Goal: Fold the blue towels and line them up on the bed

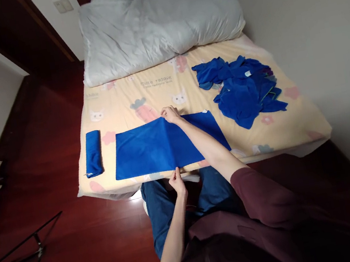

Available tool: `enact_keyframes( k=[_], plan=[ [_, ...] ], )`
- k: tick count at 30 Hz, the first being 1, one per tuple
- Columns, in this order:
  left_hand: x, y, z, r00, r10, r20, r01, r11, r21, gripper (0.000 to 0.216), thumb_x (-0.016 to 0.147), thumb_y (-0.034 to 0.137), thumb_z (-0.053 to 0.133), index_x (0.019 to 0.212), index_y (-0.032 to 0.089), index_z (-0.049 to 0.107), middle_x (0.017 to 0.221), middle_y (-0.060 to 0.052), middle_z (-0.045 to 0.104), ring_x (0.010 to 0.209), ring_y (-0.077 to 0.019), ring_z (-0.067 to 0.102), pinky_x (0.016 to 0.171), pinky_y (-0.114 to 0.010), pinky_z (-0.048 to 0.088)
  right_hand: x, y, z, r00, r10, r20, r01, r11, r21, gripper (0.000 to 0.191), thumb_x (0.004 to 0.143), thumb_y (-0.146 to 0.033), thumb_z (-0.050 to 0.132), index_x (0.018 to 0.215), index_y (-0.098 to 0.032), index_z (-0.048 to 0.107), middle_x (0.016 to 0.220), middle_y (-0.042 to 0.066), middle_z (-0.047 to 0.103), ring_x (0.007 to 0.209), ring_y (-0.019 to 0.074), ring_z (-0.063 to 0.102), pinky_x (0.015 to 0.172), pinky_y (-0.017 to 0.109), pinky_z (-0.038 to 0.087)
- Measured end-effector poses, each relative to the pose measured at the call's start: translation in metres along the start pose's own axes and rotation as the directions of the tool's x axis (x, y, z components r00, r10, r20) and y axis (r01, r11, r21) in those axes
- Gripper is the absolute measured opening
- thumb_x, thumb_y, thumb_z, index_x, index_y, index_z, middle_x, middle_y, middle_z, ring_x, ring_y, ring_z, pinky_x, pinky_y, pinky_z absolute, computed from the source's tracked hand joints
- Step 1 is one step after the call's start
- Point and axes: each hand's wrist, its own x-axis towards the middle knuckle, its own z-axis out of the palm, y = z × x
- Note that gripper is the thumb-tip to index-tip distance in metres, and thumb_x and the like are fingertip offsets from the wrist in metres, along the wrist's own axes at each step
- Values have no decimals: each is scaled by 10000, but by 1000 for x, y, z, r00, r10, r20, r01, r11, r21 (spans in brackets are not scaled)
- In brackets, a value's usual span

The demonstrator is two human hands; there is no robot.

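Flat blue cloth: the flat blue cloth (141, 151) lies near the front edge of the bed (116, 107), in between the two hands.
Left hand: the left hand (178, 184) pinches the cloth's middle on the side by the bed's front edge.
Right hand: the right hand (171, 114) pinches its middle on the side farther up the bed.
Blue bundle: the blue bundle (93, 153) sits by the bed's left edge.
Blue pile: the messy blue pile (242, 89) lies on the bed's right side.

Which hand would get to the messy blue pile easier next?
Probably the right hand: it pinches the spread blue cloth at its far edge, nearer the crumpled blue cloths. The left hand pinches the near edge, farther away.
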Motion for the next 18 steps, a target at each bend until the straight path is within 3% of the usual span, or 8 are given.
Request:
enact_keyframes(
  k=[5,9,13,18],
  plan=[
    [-7,13,-4,991,122,-47,-121,992,26,368,701,472,831,622,155,662,546,40,472,557,-112,465,583,-250,409,-20,-6,-27,997,-26,-71,31,997,71,136,873,-211,635,941,-226,752,920,15,770,943,186,680,893,298,485],
    [-9,45,-13,972,225,-73,-225,974,5,422,706,541,806,637,156,648,534,53,420,534,-98,415,538,-244,352,-36,-18,-64,984,-67,-163,88,989,120,150,846,-210,643,940,-209,760,862,18,766,874,183,691,844,283,502],
    [2,103,-31,937,338,-84,-337,941,34,470,726,624,761,701,172,634,542,59,389,523,-92,373,515,-243,320,-57,-31,-109,960,-131,-248,188,956,225,150,820,-207,649,920,-171,755,811,35,756,800,171,687,803,272,515],
    [28,205,-54,872,489,27,-490,869,75,468,756,640,723,830,181,665,683,14,522,608,-117,438,572,-255,366,-95,-41,-156,931,-141,-337,286,856,431,241,763,-360,739,882,-151,734,785,61,746,725,176,684,738,288,535]
  ],
)
